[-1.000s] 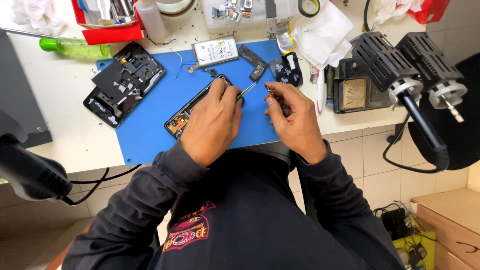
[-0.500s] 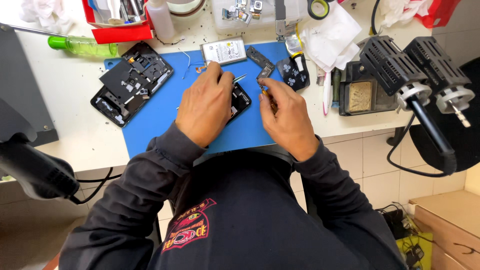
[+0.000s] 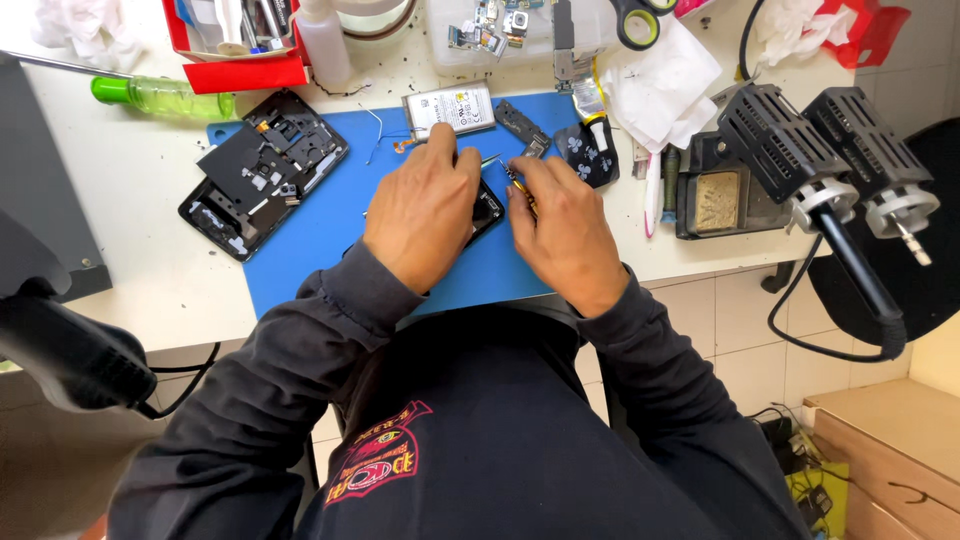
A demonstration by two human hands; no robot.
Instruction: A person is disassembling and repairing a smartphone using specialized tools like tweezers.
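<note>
My left hand [image 3: 425, 205] rests over a small black phone [image 3: 487, 213] on the blue mat [image 3: 310, 240] and covers most of it. Thin tweezers [image 3: 490, 159] stick out from its fingers. Close beside it, my right hand [image 3: 565, 225] pinches a slim tool with a yellow part [image 3: 517, 184], whose tip points at the phone's top edge. The fingertips of the two hands nearly touch. A silver battery [image 3: 450, 108] lies just beyond my left fingers.
An opened phone frame [image 3: 260, 170] lies on the mat's left. At the back are a red tray [image 3: 240, 72], a green bottle [image 3: 165, 97], a tape roll [image 3: 637, 22] and white tissue [image 3: 655, 85]. Two black hot-air handles [image 3: 800, 140] hang off the desk's right edge.
Both hands have slid away from me across the mat toward the battery and drawn closer together over the phone. The tweezers and the slim tool stay in the same hands.
</note>
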